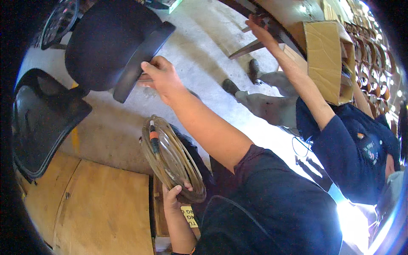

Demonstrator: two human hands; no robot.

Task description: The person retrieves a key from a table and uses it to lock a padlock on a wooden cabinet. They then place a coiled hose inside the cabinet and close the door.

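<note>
Head view: your left hand (174,196), below the centre of the frame, is clamped on the coil (172,159), its thumb on the near side and fingertips showing through the loops. The coil, of pale yellowish line, stands tilted just left of the middle of the frame. A black-and-orange connector (154,138) lies against the upper left of its loops.

Your right hand (163,80) is higher up, left of centre, with its arm stretched across from your dark sleeve (272,170). Its fingers are bent in close at the edge of the armrest (144,61); a thin greyish piece shows by them, and you cannot tell from here which of the two they clamp.

The armrest runs along the black seat (106,42) in the upper left, and the chair back (46,123) is at the far left. Beneath that, a wooden cabinet (102,204) fills the lower left, with a yellow sign (190,216) near your left forearm.

On the right, a co-worker (344,148) in a dark shirt raises an arm beside a carton (323,63). Racks of brown rounded pieces (374,63) line the upper right edge.
</note>
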